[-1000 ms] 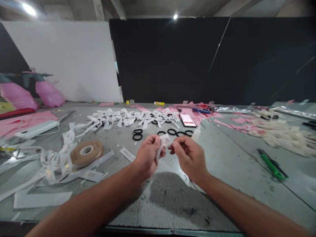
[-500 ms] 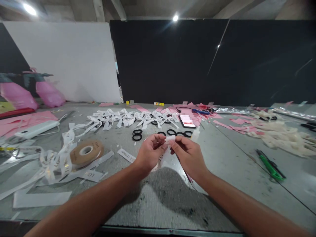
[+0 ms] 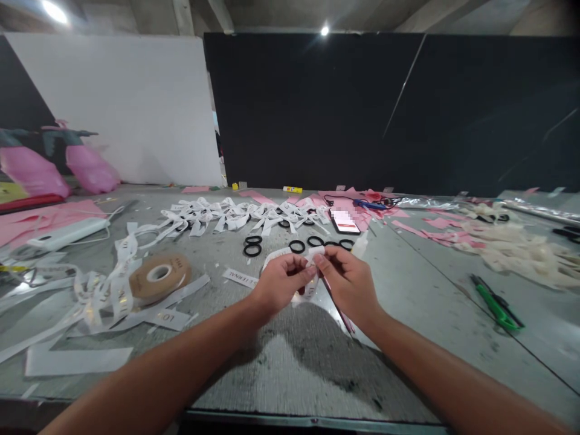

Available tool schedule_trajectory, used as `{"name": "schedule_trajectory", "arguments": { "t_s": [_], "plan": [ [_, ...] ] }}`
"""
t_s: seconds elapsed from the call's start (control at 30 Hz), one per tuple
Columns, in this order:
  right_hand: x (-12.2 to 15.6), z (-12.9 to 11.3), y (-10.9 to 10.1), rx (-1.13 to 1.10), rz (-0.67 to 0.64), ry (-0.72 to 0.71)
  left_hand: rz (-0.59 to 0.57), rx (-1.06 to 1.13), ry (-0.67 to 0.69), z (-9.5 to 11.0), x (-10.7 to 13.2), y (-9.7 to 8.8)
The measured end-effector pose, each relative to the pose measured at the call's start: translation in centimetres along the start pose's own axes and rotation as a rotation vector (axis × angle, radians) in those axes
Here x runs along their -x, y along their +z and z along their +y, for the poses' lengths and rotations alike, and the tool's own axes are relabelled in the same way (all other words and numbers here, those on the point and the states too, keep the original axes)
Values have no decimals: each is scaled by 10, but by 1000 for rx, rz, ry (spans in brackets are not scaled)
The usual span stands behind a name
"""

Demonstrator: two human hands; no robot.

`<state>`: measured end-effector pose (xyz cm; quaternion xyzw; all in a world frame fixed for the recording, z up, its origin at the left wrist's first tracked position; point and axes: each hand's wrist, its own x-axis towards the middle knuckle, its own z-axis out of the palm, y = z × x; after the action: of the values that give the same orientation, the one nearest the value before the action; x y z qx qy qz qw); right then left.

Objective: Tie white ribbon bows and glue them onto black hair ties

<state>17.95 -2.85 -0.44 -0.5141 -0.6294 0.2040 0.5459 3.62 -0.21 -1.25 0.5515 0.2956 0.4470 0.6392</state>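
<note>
Between my two hands is a white printed ribbon (image 3: 316, 253), pinched near the middle of the table. My left hand (image 3: 284, 279) closes thumb and fingers on its left side, and a loop of the ribbon shows beyond and below the fingers. My right hand (image 3: 348, 277) pinches the ribbon's upper end. Part of the ribbon is hidden by my fingers. Just beyond the hands lie several black rings (image 3: 297, 246). Close to my right hand stands a small translucent bottle (image 3: 360, 246). A cut ribbon strip (image 3: 240, 278) with lettering lies left of my left hand.
A ribbon roll (image 3: 159, 273) and loose ribbon lie left. Tied white ribbons (image 3: 244, 215) spread along the back beside a phone (image 3: 345, 222). A green cutter (image 3: 497, 305) and cream fabric pieces (image 3: 521, 244) are right. Pink spray bottles (image 3: 90, 166) stand far left.
My fingers have shifted slightly on the ribbon. Its loop now shows more, beyond my left hand and below the fingers. The view has tilted a little.
</note>
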Motion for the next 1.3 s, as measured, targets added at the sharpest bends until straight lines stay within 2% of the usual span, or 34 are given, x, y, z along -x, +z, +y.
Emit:
{"name": "schedule_trajectory", "arguments": {
  "t_s": [0.2,0.33,0.4,0.57,0.63,0.77,0.93,1.0,1.07,1.13,1.3],
  "plan": [
    [-2,-4,-1,-76,-2,58,-51,-10,49,3,-1,-3],
    [1,-6,0,-152,-31,72,-140,81,66,2,0,-5],
    [3,-6,0,-94,-24,-2,-187,107,57,2,1,-7],
    [6,-3,-3,230,-10,-407,-207,102,39,2,-1,-14],
    [6,-1,-1,255,-75,-438,-211,99,36,3,-2,-15],
    [7,0,4,136,-296,-244,-135,232,9,8,-6,-17],
    [12,-7,6,-158,-584,84,96,428,-11,17,-16,-25],
    [14,-8,6,-261,-666,175,194,444,-38,19,-21,-31],
    [14,-7,6,-364,-717,232,241,464,-68,21,-25,-38],
    [14,-3,7,-494,-693,272,205,517,-78,23,-25,-43],
    [6,1,9,-847,-433,418,-65,602,-34,25,-17,-45]
  ]
}}
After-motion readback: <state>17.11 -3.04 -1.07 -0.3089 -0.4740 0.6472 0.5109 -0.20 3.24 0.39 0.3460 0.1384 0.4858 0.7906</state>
